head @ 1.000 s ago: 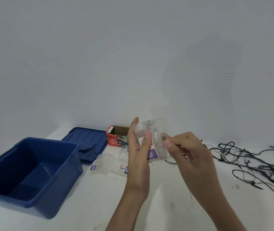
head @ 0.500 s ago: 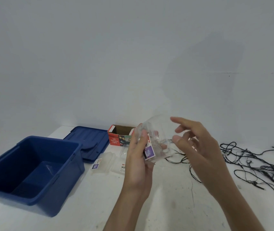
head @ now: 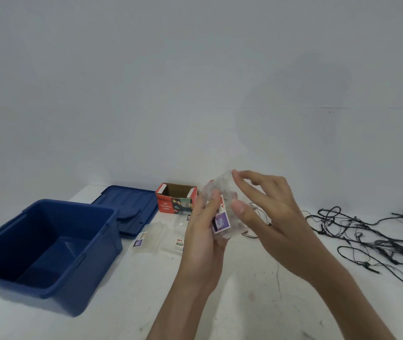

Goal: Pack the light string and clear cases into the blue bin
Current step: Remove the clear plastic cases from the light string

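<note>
I hold a clear plastic case (head: 226, 209) with a purple label up above the table, between both hands. My left hand (head: 201, 231) grips it from the left with the thumb over its front. My right hand (head: 266, 212) pinches its right side between thumb and fingertips. The open blue bin (head: 90, 253) stands at the left with nothing in it. A tangled black light string (head: 367, 234) lies on the table at the right. Two more clear cases (head: 150, 238) (head: 177, 238) lie beside the bin.
The blue lid (head: 129, 207) lies flat behind the bin. A small red cardboard light box (head: 176, 197) stands open near the wall. A white wall closes off the far side of the white table (head: 127, 303).
My right hand let go of the case, spread open, then closed its thumb and fingertips on the case's right side. The case turned in my left hand, so its label faces me.
</note>
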`<act>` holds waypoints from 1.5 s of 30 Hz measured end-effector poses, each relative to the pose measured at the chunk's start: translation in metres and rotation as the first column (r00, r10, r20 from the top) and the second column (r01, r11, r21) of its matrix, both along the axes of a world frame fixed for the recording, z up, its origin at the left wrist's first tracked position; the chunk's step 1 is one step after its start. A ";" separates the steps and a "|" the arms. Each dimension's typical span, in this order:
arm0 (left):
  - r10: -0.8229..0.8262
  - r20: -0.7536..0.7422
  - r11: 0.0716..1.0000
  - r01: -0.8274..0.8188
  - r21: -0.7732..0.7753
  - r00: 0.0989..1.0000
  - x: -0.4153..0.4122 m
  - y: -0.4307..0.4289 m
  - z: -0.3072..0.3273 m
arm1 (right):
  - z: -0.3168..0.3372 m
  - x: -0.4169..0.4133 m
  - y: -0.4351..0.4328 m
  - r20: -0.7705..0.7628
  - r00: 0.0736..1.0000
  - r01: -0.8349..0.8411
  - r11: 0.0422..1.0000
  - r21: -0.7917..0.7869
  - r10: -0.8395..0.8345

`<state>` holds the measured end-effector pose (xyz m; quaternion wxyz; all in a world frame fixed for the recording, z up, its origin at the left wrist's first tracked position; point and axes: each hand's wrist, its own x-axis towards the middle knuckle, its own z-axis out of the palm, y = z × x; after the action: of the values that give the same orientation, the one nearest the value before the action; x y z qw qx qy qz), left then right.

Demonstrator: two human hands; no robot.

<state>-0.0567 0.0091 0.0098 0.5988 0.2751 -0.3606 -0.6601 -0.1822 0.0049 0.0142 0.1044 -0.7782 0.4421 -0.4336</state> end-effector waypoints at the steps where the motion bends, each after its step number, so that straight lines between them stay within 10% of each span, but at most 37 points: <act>1: -0.009 -0.026 1.000 0.010 0.025 1.000 0.001 0.000 0.001 | 0.002 -0.004 0.001 0.010 0.998 -0.055 0.997 0.053 0.054; 19: -0.038 0.044 0.999 0.037 0.024 0.998 -0.004 0.003 -0.002 | -0.006 -0.010 0.007 0.245 0.967 0.053 0.997 0.054 -0.064; 24: 0.057 0.084 0.998 -0.054 -0.040 0.995 -0.006 0.002 -0.001 | -0.008 -0.010 0.011 0.655 0.731 -0.108 0.914 0.391 -0.194; 28: 0.139 0.206 0.990 -0.128 -0.066 0.969 -0.007 0.001 0.000 | -0.007 -0.011 0.016 0.774 0.603 -0.159 0.921 0.355 -0.194; 35: 0.197 0.264 0.980 -0.178 -0.095 0.944 -0.013 0.002 0.001 | -0.014 -0.002 0.015 0.204 0.923 0.375 0.881 -0.289 -0.326; 45: 0.248 0.311 0.965 -0.204 -0.167 0.918 -0.012 0.001 0.002 | -0.008 -0.003 0.016 -0.178 0.912 0.286 0.885 -0.367 -0.369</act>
<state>-0.0690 0.0099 0.0122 0.6192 0.3811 -0.4640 -0.5060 -0.1851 0.0212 0.0065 -0.1587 -0.7451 0.4976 -0.4148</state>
